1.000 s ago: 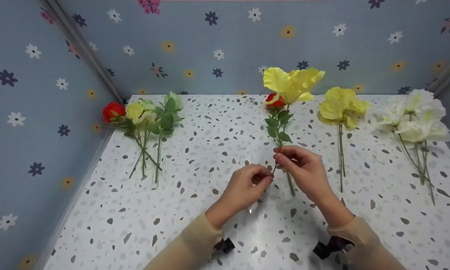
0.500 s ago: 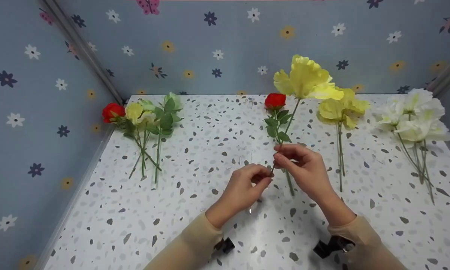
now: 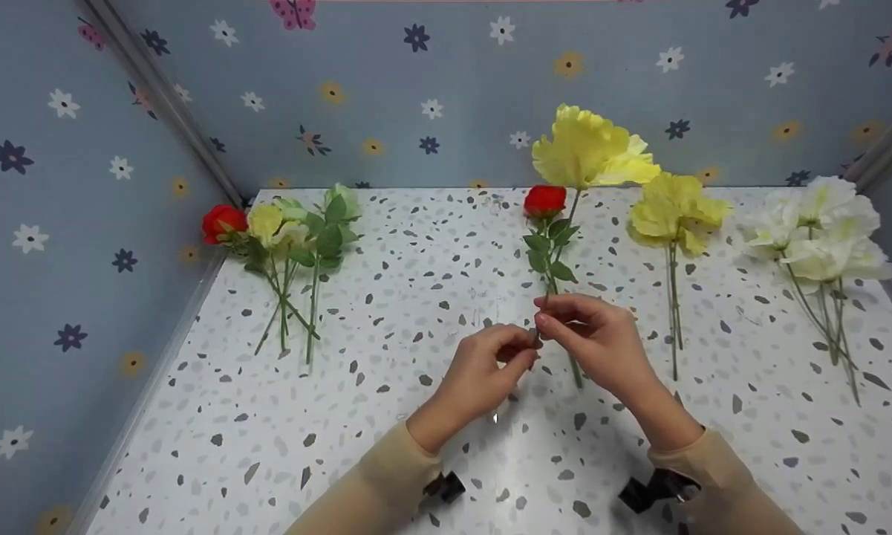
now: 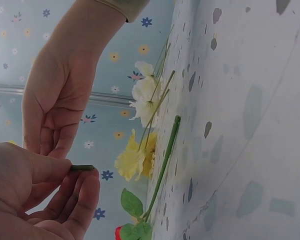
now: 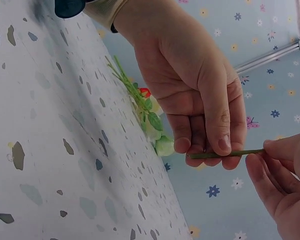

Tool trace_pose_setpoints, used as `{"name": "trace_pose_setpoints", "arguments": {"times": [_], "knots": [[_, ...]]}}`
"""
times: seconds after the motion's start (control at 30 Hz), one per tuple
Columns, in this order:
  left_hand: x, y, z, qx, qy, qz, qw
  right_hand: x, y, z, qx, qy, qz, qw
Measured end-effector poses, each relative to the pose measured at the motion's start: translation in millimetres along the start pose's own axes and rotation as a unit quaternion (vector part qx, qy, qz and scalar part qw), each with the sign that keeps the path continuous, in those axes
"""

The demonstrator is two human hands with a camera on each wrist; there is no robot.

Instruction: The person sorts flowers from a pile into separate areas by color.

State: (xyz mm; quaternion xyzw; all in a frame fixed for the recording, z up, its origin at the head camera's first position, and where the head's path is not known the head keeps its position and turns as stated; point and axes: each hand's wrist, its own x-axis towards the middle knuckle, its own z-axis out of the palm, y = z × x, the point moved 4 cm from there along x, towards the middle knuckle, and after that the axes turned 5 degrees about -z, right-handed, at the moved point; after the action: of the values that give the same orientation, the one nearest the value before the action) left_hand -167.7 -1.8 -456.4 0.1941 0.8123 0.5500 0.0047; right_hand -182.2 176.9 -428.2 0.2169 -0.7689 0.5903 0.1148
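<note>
An artificial yellow flower (image 3: pixel 587 148) stands tilted up toward the back wall, its bloom above the other flowers. My left hand (image 3: pixel 488 370) pinches the bottom of its stem between thumb and fingers, and the cut stem end (image 4: pixel 82 167) pokes out in the left wrist view. Just above, my right hand (image 3: pixel 600 342) pinches the same stem; a short piece of stem (image 5: pixel 247 152) shows between the hands in the right wrist view. Beneath them a red rose (image 3: pixel 545 200) with green leaves lies on the table, its thick stem (image 4: pixel 162 167) partly hidden by my right hand.
On the speckled white table (image 3: pixel 408 297), more yellow flowers (image 3: pixel 672 212) lie right of the hands, with white flowers (image 3: pixel 824 230) at the far right. Another red rose (image 3: pixel 224 224) lies at the left with pale green flowers (image 3: pixel 342 200). Flower-patterned walls (image 3: pixel 431 74) enclose the back and sides.
The yellow bloom has turned and risen clear of the red rose, swinging right and then back left. My right hand has slid slightly left, closer to my left hand, which stays put.
</note>
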Motion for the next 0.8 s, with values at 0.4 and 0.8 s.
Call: {"name": "trace_pose_setpoints", "arguments": {"times": [0.4,0.8], "knots": [[2.1,-2.9,-7.8,0.007,-0.013,-0.019,0.9997,6.5,-0.8,-17.6,-0.012,-0.009,-0.042,0.9990],[16.2,-37.8,-108.7,0.071,0.092,-0.149,0.9819,20.8,40.2,-132.6,-0.135,0.124,0.082,0.9796]]}}
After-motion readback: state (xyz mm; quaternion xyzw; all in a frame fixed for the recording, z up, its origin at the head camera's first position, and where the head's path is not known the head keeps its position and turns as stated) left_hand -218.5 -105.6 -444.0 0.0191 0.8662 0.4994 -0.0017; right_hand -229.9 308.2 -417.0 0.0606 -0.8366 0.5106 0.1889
